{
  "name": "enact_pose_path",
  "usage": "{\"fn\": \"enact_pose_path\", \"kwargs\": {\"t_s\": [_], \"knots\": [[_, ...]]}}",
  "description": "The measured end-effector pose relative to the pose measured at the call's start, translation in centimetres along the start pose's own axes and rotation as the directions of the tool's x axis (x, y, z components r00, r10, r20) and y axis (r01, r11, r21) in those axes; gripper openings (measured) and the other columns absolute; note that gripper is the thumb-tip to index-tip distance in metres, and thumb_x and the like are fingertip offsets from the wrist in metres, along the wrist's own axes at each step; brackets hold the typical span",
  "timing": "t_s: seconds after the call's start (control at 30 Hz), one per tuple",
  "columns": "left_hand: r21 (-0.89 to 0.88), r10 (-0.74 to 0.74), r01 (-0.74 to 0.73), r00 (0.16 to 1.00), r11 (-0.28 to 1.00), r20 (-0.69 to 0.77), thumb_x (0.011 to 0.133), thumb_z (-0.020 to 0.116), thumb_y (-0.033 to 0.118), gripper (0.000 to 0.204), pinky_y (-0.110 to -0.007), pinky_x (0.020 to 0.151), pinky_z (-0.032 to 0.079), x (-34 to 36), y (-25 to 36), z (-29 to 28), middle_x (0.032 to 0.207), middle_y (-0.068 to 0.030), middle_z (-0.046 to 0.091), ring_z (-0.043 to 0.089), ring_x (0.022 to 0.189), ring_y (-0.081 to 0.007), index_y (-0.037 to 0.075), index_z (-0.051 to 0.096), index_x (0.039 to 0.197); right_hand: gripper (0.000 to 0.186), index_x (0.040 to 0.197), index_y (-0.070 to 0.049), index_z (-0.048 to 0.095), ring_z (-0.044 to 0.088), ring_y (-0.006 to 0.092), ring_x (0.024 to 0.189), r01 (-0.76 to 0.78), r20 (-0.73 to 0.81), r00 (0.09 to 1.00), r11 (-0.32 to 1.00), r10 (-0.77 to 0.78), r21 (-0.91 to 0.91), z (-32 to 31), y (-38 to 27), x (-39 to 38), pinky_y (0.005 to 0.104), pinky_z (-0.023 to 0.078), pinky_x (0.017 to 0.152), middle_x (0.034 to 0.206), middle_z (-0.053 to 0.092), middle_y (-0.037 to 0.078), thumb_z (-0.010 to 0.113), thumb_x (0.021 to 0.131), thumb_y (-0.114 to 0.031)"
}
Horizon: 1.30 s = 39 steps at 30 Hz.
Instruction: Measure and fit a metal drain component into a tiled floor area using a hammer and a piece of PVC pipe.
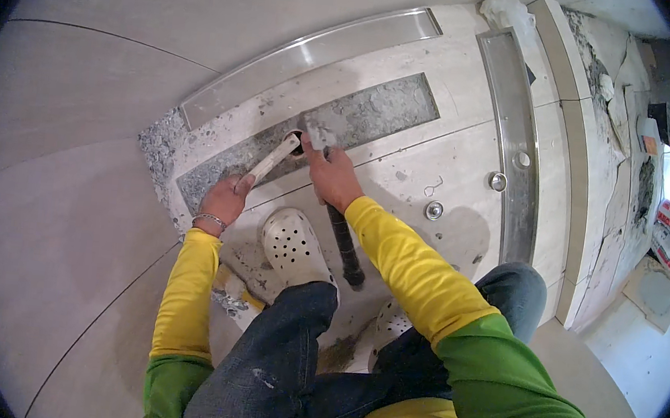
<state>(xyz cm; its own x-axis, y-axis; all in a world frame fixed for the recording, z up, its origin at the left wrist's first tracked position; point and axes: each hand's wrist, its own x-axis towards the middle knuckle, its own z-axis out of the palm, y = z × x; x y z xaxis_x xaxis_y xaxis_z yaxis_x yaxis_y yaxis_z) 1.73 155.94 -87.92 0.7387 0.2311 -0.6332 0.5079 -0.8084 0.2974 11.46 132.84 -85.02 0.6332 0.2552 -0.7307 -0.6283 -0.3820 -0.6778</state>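
Observation:
My left hand [225,202] is closed around a pale flat strip [273,160]. The strip slants up to the round drain hole [299,143] in a long recess lined with rough grey mortar [389,109]. Closed near the head of a hammer [338,237], my right hand [334,178] is beside that hole. The hammer's flat-looking grey head lies over the recess, and its black handle points back toward my feet. My right fingertips are close to the strip's far end; whether they touch it I cannot tell.
A long steel channel [318,50] lies beyond the recess, and another steel channel [511,137] lies to the right. Small round metal fittings [433,210] and a bent wire [433,188] are on the tiles. A raised tiled curb [577,168] runs along the right. My white clogs [293,245] stand close by.

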Motion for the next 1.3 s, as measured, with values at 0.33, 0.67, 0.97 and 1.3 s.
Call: {"fn": "enact_pose_path", "kwargs": {"t_s": [0.33, 0.67, 0.97, 1.3], "knots": [[-0.644, -0.108, 0.166, 0.986, 0.747, 0.129, 0.096, 0.043, 0.055, 0.055, -0.035, 0.048, 0.046, -0.8, -0.3, 1.1, 0.070, -0.0142, 0.061, 0.061, 0.059, -0.0222, 0.004, 0.062, 0.098, 0.050, 0.110, 0.007, 0.056, 0.065, 0.0436, 0.081, -0.024, 0.078, 0.997, 1.000, 0.023, 0.011, -2.0, 1.6, -0.8, 0.0482, 0.051, 0.074, 0.090, 0.063, 0.033, 0.050, 0.092, -0.040], [-0.357, -0.024, -0.005, 0.997, 0.934, -0.076, 0.095, 0.040, 0.056, 0.059, -0.045, 0.073, 0.049, -1.8, 1.3, 1.3, 0.087, -0.0231, 0.065, 0.063, 0.079, -0.0392, 0.002, 0.062, 0.093, 0.042, 0.111, 0.001, 0.060, 0.060, 0.0448, 0.099, 0.087, -0.564, 0.810, 0.984, -0.159, -0.152, -9.2, 9.0, -0.4, 0.0452, 0.048, 0.085, 0.102, 0.063, 0.030, 0.055, 0.089, -0.034], [-0.099, 0.120, -0.125, 0.991, 0.987, -0.052, 0.097, 0.034, 0.051, 0.053, -0.053, 0.082, 0.046, 0.4, 0.7, 0.3, 0.106, -0.0257, 0.062, 0.058, 0.094, -0.0469, 0.004, 0.059, 0.104, 0.060, 0.103, 0.006, 0.062, 0.060, 0.0214, 0.063, 0.096, -0.758, 0.615, 0.975, -0.216, -0.201, -12.9, 13.2, 0.8, 0.0364, 0.048, 0.059, 0.071, 0.061, 0.014, 0.053, 0.091, -0.052], [-0.660, -0.025, 0.125, 0.987, 0.741, 0.159, 0.096, 0.045, 0.048, 0.048, -0.037, 0.057, 0.047, 0.4, -0.5, 2.1, 0.074, -0.0128, 0.061, 0.057, 0.057, -0.0235, 0.003, 0.061, 0.097, 0.059, 0.094, 0.004, 0.062, 0.058, 0.0238, 0.059, 0.102, -0.776, 0.631, 0.989, 0.018, 0.105, -19.2, 11.5, 2.1, 0.0381, 0.047, 0.055, 0.068, 0.060, 0.009, 0.058, 0.087, -0.055]]}}
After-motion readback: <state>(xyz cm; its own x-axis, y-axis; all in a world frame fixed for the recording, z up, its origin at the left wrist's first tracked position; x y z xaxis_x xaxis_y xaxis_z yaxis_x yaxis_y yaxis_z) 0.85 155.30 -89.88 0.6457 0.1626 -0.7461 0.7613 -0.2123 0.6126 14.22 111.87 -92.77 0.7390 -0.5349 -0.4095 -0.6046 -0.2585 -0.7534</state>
